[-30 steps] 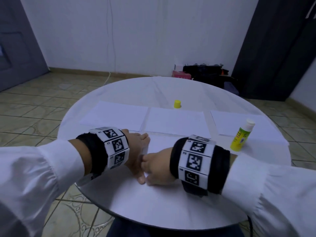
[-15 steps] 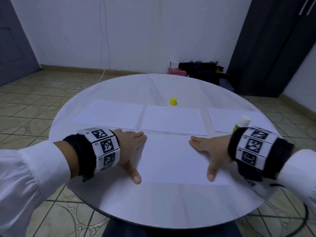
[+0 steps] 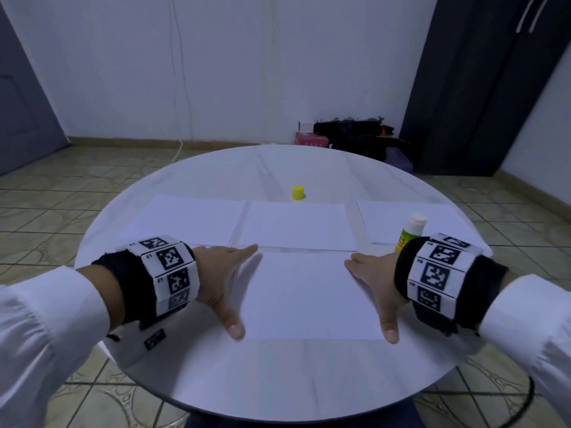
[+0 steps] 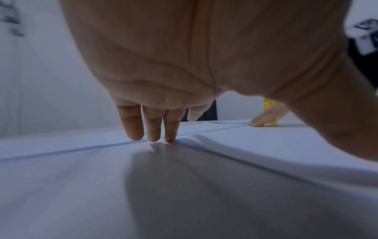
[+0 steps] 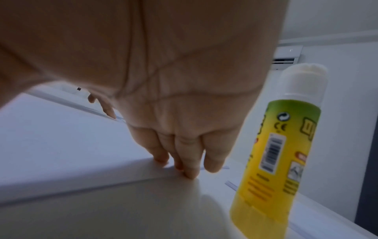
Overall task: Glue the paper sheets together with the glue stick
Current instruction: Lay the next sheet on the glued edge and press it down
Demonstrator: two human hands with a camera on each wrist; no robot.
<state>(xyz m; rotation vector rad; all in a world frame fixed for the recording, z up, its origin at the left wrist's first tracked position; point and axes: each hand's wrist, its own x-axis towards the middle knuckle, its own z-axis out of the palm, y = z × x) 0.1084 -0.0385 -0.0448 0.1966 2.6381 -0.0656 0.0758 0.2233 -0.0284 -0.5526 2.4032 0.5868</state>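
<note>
White paper point(image 3: 312, 291), thin and limp, likely creases.
Left hand point(image 3: 221, 273) and right hand point(image 3: 375, 273) lie flat, fingers straight, pressing its side edges; gripping nothing.

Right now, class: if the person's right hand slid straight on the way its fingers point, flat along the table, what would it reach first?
The right hand points toward the left hand, across the near paper sheet. It would sweep over that bare sheet and probably meet the left hand first.
</note>
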